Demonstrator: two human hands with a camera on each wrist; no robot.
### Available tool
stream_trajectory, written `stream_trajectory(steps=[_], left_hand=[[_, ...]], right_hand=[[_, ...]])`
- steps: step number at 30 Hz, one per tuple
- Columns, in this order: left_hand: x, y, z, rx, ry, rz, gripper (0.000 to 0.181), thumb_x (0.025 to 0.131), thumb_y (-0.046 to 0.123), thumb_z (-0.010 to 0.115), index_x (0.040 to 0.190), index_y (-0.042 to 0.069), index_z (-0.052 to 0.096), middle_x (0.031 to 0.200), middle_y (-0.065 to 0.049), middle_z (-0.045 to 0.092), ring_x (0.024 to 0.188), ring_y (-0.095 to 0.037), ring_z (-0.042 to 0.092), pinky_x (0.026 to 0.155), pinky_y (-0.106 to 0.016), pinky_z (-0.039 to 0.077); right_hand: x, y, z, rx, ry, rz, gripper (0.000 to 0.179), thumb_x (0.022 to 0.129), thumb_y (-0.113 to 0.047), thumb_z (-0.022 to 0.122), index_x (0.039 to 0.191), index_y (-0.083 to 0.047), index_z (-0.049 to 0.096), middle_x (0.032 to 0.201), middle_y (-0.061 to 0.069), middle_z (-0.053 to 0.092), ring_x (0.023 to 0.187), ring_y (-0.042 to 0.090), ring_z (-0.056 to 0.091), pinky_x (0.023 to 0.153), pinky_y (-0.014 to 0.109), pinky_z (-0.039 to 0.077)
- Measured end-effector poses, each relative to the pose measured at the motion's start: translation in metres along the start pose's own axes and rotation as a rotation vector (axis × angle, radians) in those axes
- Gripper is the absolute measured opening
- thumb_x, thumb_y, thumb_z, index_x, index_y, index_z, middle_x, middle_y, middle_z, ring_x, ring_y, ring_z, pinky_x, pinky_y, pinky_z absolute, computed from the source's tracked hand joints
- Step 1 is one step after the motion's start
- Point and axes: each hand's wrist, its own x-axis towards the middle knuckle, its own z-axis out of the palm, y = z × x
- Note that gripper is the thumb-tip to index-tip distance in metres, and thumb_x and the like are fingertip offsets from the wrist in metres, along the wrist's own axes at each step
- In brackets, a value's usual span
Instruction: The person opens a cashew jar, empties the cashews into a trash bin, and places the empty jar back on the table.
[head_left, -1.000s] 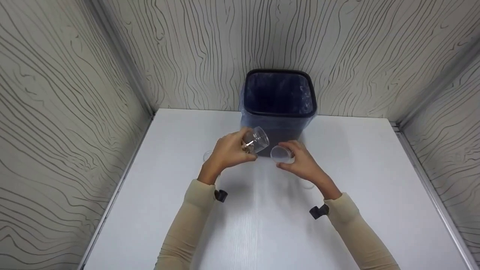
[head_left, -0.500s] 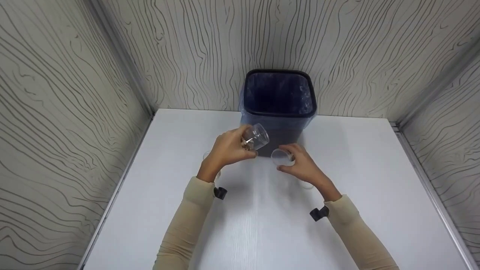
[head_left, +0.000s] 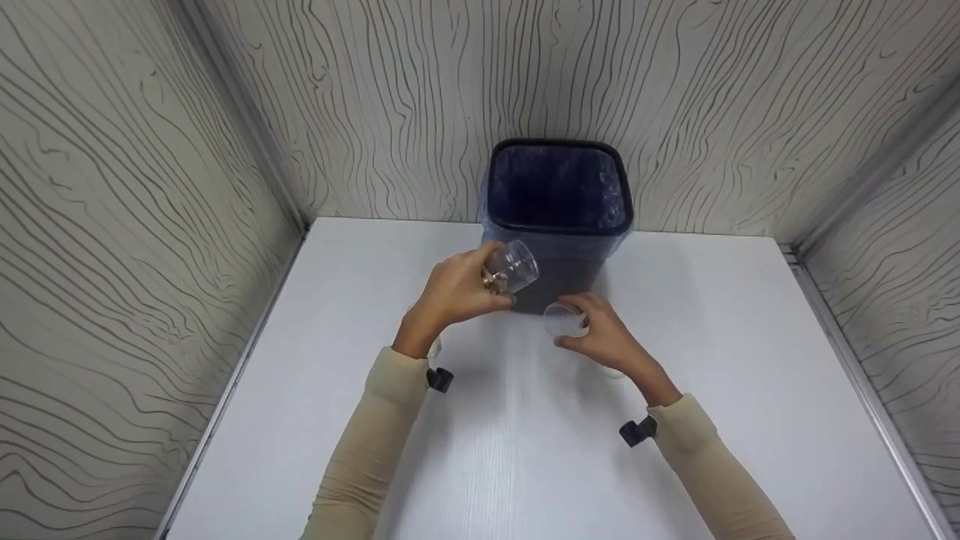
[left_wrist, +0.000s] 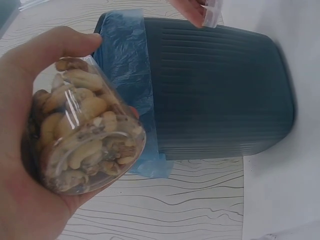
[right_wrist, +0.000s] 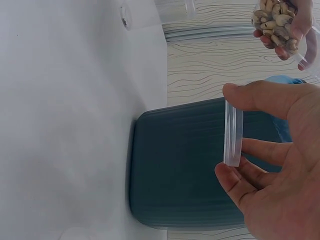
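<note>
My left hand [head_left: 459, 289] grips a clear jar [head_left: 517, 268] in the air, before the bin. It is tilted. Through its wall in the left wrist view show curved tan and brown pieces [left_wrist: 80, 115], which look like cashew nuts. My right hand [head_left: 604, 330] pinches a clear round lid [head_left: 564, 320] by its edge between thumb and fingers, lower and to the right of the jar. The right wrist view shows the lid [right_wrist: 233, 135] edge-on and apart from the jar.
A dark bin [head_left: 559, 266] with a blue liner stands at the back of the white table [head_left: 720, 322], against the patterned wall. Another clear container [right_wrist: 155, 12] stands on the table, partly under the left forearm. A faint clear round thing [head_left: 613, 372] lies beneath the right wrist.
My left hand has risen slightly with the jar, toward the bin. My right hand has come a little nearer to the body with the lid. Both grips stay the same.
</note>
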Motion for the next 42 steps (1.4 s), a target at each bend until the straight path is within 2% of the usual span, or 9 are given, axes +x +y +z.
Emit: stream_trajectory(steps=[4, 9, 15, 20, 30, 42], left_hand=[[0.001, 0.002, -0.002, 0.002, 0.006, 0.002, 0.077, 0.079, 0.037, 0.086, 0.147, 0.018, 0.057, 0.112, -0.007, 0.078, 0.096, -0.024, 0.073, 0.082, -0.047, 0.06], [0.002, 0.002, -0.004, 0.006, 0.012, 0.006, 0.074, 0.079, 0.037, 0.086, 0.145, 0.019, 0.058, 0.112, -0.005, 0.078, 0.096, -0.023, 0.074, 0.083, -0.046, 0.06], [0.004, 0.003, -0.006, 0.009, 0.006, -0.006, 0.077, 0.079, 0.037, 0.086, 0.147, 0.017, 0.057, 0.115, -0.006, 0.078, 0.099, -0.024, 0.074, 0.084, -0.047, 0.06], [0.006, 0.002, -0.007, 0.008, 0.011, -0.009, 0.077, 0.079, 0.037, 0.087, 0.148, 0.019, 0.057, 0.115, -0.005, 0.077, 0.099, -0.023, 0.073, 0.084, -0.046, 0.06], [0.007, 0.002, -0.011, 0.017, 0.015, -0.006, 0.075, 0.079, 0.038, 0.085, 0.147, 0.019, 0.057, 0.113, -0.005, 0.077, 0.097, -0.023, 0.072, 0.083, -0.047, 0.059], [0.01, 0.004, -0.016, 0.017, 0.02, -0.003, 0.074, 0.079, 0.038, 0.085, 0.145, 0.019, 0.059, 0.108, -0.005, 0.077, 0.092, -0.022, 0.072, 0.08, -0.046, 0.059]], right_hand=[[-0.001, 0.001, 0.002, 0.013, -0.008, 0.001, 0.067, 0.086, -0.014, 0.086, 0.145, 0.004, 0.058, 0.142, 0.024, 0.059, 0.121, 0.038, 0.057, 0.099, 0.058, 0.053], [-0.001, 0.003, 0.004, 0.006, -0.009, 0.008, 0.067, 0.086, -0.015, 0.086, 0.144, 0.003, 0.06, 0.14, 0.023, 0.059, 0.118, 0.035, 0.057, 0.098, 0.054, 0.053], [-0.002, 0.006, 0.007, 0.012, -0.016, 0.033, 0.068, 0.084, -0.014, 0.087, 0.144, 0.003, 0.059, 0.142, 0.024, 0.058, 0.122, 0.041, 0.057, 0.099, 0.053, 0.053], [-0.004, 0.008, 0.009, 0.003, -0.019, 0.044, 0.069, 0.084, -0.015, 0.088, 0.144, 0.003, 0.059, 0.142, 0.024, 0.058, 0.122, 0.039, 0.058, 0.099, 0.053, 0.054], [-0.005, 0.016, 0.013, 0.018, -0.019, 0.043, 0.069, 0.083, -0.013, 0.088, 0.144, 0.003, 0.058, 0.144, 0.024, 0.056, 0.125, 0.045, 0.057, 0.098, 0.053, 0.053], [-0.009, 0.026, 0.021, 0.004, -0.028, 0.054, 0.068, 0.083, -0.01, 0.087, 0.143, 0.006, 0.058, 0.141, 0.028, 0.054, 0.125, 0.045, 0.057, 0.1, 0.055, 0.053]])
